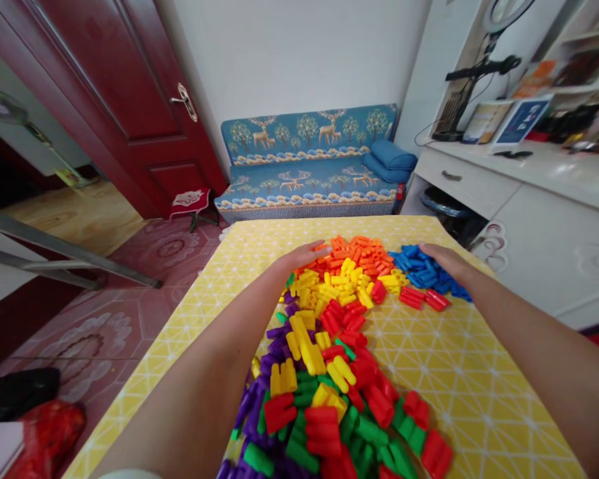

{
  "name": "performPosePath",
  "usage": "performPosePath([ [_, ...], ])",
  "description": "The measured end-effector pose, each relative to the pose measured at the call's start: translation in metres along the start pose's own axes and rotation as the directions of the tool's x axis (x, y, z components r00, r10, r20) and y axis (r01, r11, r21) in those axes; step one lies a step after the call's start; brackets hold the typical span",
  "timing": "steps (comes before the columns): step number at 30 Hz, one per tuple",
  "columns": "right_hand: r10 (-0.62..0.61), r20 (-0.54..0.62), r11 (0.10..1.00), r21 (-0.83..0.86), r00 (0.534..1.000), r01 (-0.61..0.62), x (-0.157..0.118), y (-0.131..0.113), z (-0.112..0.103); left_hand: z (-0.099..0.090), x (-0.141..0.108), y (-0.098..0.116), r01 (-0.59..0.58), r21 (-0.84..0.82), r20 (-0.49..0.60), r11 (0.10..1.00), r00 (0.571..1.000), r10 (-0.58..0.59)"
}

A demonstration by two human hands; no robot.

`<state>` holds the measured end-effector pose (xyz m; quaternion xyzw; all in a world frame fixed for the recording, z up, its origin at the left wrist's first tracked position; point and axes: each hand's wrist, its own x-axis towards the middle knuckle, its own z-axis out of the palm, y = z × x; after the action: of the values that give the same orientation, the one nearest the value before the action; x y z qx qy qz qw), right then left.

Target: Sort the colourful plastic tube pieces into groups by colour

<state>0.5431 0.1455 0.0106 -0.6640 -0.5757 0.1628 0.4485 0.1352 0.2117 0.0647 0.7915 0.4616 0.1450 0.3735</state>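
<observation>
A heap of bright orange plastic tube-shaped blocks (369,251) lies toward the far edge of a table covered with a yellow cloth printed with white triangle lines (489,372). The left hand (305,255) is at the left side of the orange heap, its visible fingers stretched out and slightly apart, reaching to the nearest orange blocks; they are not closed around any block that shows. The right hand (443,258) is to the right of the orange heap, against a pile of deep blue plastic blocks (422,267); most of its fingers are hidden, so I cannot tell whether it grips any.

Ribbed yellow plastic blocks (342,287) lie just on the near side of the orange heap, some touching it. Nearer than these, glossy red plastic blocks (367,369) mix with dark green plastic blocks (369,431) and more yellow ones. Purple plastic blocks (252,407) run down the near left of the orange heap, partly behind the left forearm.

Well beyond the orange heap stands a blue sofa patterned with deer and trees (299,179). A dark red panelled door (134,100) is far to its left.
</observation>
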Motion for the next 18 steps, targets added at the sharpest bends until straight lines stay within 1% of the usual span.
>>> performPosePath([
  [2, 0.113, 0.098, 0.992, -0.07, 0.989, -0.106, -0.006, -0.009, 0.008, 0.011, 0.005, 0.0, 0.002, 0.026, 0.018, 1.0, 1.0, -0.002],
  [3, 0.131, 0.131, 0.988, -0.098, 0.983, -0.119, -0.01, -0.015, 0.012, 0.016, 0.005, 0.0, 0.004, 0.058, 0.013, 0.998, 1.0, -0.005],
  [6, 0.078, 0.155, 0.989, -0.135, 0.985, -0.057, -0.027, -0.032, 0.027, 0.026, -0.005, 0.001, -0.01, 0.13, 0.017, 0.991, 1.0, 0.008],
  [8, 0.068, 0.177, 0.986, -0.165, 0.982, -0.039, -0.042, -0.046, 0.038, 0.029, -0.014, 0.003, -0.045, 0.126, 0.044, 0.991, 0.998, 0.04],
  [10, 0.067, 0.229, 0.981, -0.195, 0.971, -0.021, -0.057, -0.063, 0.049, 0.029, -0.024, 0.005, -0.061, 0.101, 0.085, 0.993, 0.995, 0.052],
  [14, 0.025, 0.339, 0.973, -0.225, 0.941, 0.055, -0.09, -0.102, 0.069, 0.024, -0.049, 0.009, -0.016, 0.02, 0.127, 1.0, 0.992, 0.013],
  [15, 0.01, 0.359, 0.973, -0.217, 0.933, 0.073, -0.098, -0.111, 0.073, 0.022, -0.057, 0.01, -0.019, -0.011, 0.154, 1.0, 0.988, 0.021],
  [16, -0.01, 0.384, 0.977, -0.192, 0.923, 0.09, -0.106, -0.121, 0.077, 0.02, -0.067, 0.012, -0.039, -0.05, 0.186, 0.998, 0.981, 0.047],
  [18, -0.046, 0.452, 0.989, -0.104, 0.891, 0.104, -0.121, -0.139, 0.082, 0.015, -0.088, 0.016, -0.12, -0.134, 0.226, 0.984, 0.963, 0.148],
])
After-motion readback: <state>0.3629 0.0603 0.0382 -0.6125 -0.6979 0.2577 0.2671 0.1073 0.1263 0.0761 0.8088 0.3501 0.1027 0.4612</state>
